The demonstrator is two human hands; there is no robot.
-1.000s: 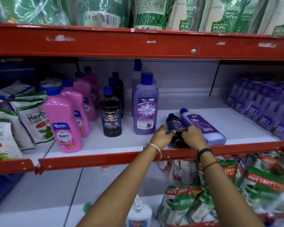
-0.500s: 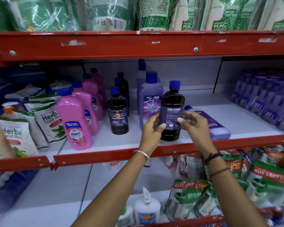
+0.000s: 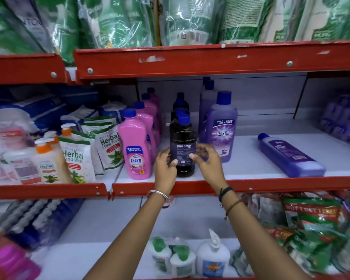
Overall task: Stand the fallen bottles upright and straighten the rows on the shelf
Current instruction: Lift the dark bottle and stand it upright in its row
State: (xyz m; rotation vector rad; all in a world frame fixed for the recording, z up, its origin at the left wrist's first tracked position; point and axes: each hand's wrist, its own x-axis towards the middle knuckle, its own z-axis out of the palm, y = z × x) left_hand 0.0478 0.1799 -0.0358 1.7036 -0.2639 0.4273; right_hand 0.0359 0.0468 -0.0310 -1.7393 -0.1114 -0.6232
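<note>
Silver bangle (image 3: 158, 196) left; black band (image 3: 225, 192), brown cord (image 3: 233, 207) right.

Bright, even light — blurred edges

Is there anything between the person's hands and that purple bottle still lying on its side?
Nothing visible. Bare white shelf separates the right hand from the fallen purple bottle. Both hands, though, are on the dark floor cleaner bottle.

We see red metal shelving (image 3: 210, 63) with screwed front rails, white shelf boards (image 3: 251, 164) and a pale grey back panel (image 3: 261, 93). A dark divider (image 3: 300, 98) splits the bay at right. Lighting is even; frame edges are blurred.
</note>
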